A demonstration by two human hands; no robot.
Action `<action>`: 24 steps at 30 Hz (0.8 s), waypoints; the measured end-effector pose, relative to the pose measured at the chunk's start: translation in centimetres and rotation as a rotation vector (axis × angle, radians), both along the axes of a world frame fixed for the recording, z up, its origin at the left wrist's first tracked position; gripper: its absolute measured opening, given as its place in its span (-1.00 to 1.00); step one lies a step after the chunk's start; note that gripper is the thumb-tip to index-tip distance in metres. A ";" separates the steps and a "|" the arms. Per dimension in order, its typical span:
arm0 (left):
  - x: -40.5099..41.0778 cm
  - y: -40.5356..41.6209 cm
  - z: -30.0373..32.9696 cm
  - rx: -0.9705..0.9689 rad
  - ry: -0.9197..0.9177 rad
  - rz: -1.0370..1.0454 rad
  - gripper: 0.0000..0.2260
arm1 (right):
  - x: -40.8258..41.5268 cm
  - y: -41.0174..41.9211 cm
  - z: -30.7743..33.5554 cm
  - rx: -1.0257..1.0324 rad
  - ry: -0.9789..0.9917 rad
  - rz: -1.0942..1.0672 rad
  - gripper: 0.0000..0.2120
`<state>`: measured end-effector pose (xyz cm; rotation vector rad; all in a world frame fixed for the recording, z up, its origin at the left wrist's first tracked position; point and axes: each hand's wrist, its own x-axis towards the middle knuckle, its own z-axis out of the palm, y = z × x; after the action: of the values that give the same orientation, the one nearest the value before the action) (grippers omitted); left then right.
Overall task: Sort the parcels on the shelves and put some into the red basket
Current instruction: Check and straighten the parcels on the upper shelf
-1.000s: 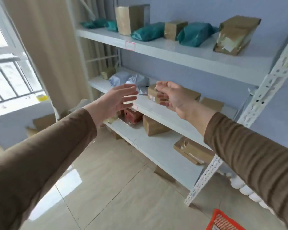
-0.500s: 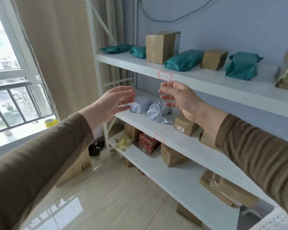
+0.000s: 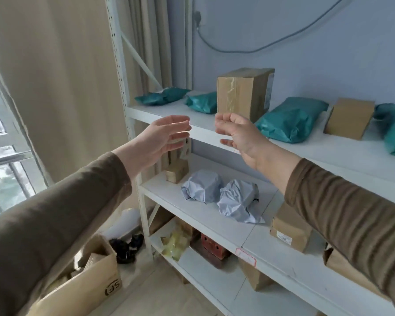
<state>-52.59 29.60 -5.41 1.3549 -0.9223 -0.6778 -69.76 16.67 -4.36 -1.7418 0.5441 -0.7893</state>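
Observation:
Both my hands are raised in front of the top shelf [image 3: 205, 133], palms facing each other, holding nothing. My left hand [image 3: 162, 137] has its fingers spread. My right hand [image 3: 237, 135] has loosely curled fingers just in front of a tall taped cardboard box [image 3: 244, 94]. Teal mailer bags [image 3: 290, 119] and a small brown box [image 3: 349, 118] also lie on that shelf. On the middle shelf [image 3: 205, 215] sit two grey crumpled mailers [image 3: 237, 201] and brown boxes [image 3: 290, 231]. The red basket is out of view.
A white shelf upright [image 3: 121, 87] stands just left of my left hand. An open cardboard carton [image 3: 89, 283] and black shoes [image 3: 126, 247] sit on the floor at lower left. Curtain and window fill the left. A red box [image 3: 212, 246] lies on the lower shelf.
The view has swung left and upward along the shelves. Both hands rose from middle-shelf height to the top shelf's edge, still empty, and the right hand now sits before the tall box.

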 end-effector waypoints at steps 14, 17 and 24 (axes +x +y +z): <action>20.3 -17.3 3.0 -0.072 -0.232 -0.130 -0.56 | 19.8 -9.0 0.7 -0.016 0.050 -0.287 -0.30; 24.7 -22.1 4.1 -0.004 -0.229 -0.204 -0.50 | 23.7 -11.6 1.2 0.073 0.054 -0.434 -0.28; 30.5 -31.6 4.1 0.201 -0.122 -0.363 -0.41 | 29.0 -18.1 1.3 0.158 0.090 -0.818 -0.29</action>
<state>-22.09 -2.02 -1.28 1.4313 -1.2416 -0.9936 -40.79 -1.40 -3.02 -1.3897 1.3848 -1.1850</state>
